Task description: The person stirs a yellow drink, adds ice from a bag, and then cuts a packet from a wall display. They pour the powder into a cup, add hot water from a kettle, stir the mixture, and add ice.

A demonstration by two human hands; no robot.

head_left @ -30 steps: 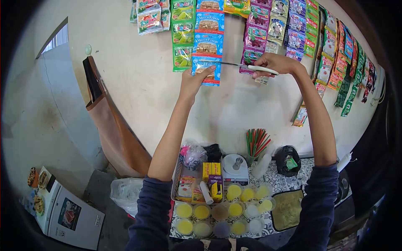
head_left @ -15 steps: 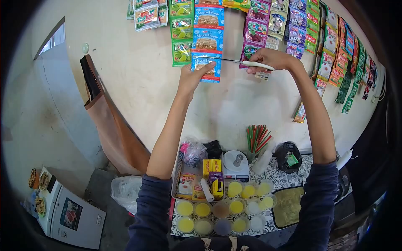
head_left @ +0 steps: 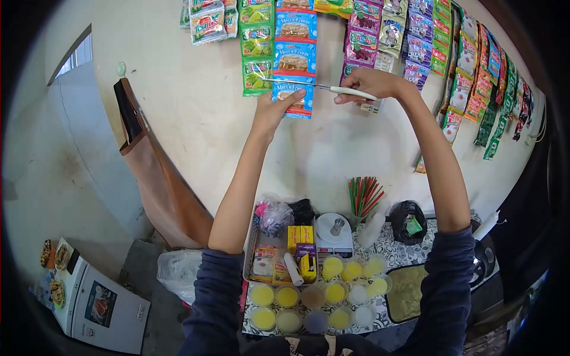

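Note:
A strip of blue Mocca Freeze drink sachets (head_left: 295, 57) hangs against the wall. My left hand (head_left: 273, 111) pinches the lowest sachet (head_left: 304, 108) by its left side, thumb across the front. From the right, my right hand (head_left: 375, 85) grips a pair of scissors (head_left: 351, 91) with pale handles. The blades lie level across the seam above that sachet, their tips reaching over the green sachet strip (head_left: 257, 44) on the left. My right fingers partly hide the handles.
More sachet strips, among them purple ones (head_left: 362, 44), hang to the right. Below, a patterned table bears several cups of yellow liquid (head_left: 287, 296), a tray with small boxes (head_left: 301, 234), a white scale (head_left: 333, 231), straws (head_left: 364, 196) and a black bag (head_left: 408, 222). An apron (head_left: 160, 184) hangs at left.
My right hand has moved left with the scissors, so the blades now reach right across the blue strip and past its left edge. My left hand stays on the lowest sachet.

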